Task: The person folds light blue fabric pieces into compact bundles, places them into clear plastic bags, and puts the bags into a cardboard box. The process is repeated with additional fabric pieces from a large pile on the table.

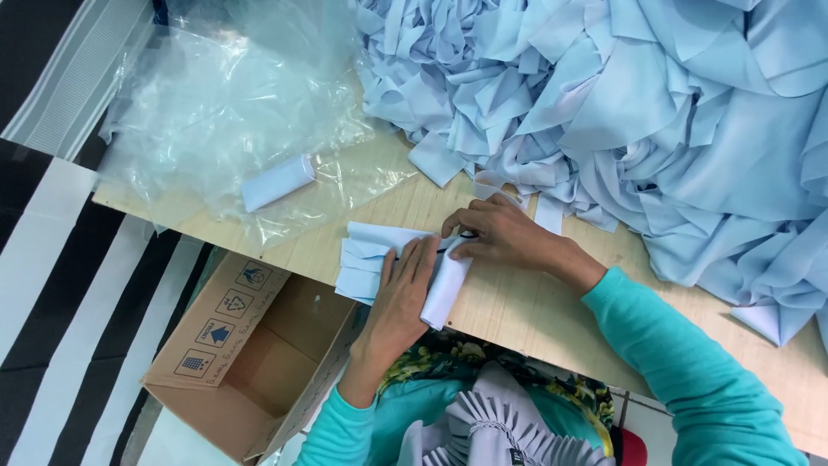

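Note:
A folded strip of pale blue fabric (pixel 369 257) lies at the near edge of a wooden table (pixel 517 302). My left hand (pixel 404 289) presses flat on it, fingers together, holding down a partly rolled end (pixel 447 293). My right hand (pixel 496 235) rests just beyond, its fingertips pinching the fabric and what looks like a thin dark band at the roll's upper end. Both arms wear teal sleeves.
A big heap of pale blue fabric strips (pixel 621 103) fills the table's far right. A clear plastic bag (pixel 233 103) at the left holds one rolled bundle (pixel 278 182). An open cardboard box (pixel 250 362) stands on the floor below. Pleated grey cloth (pixel 500 431) lies on my lap.

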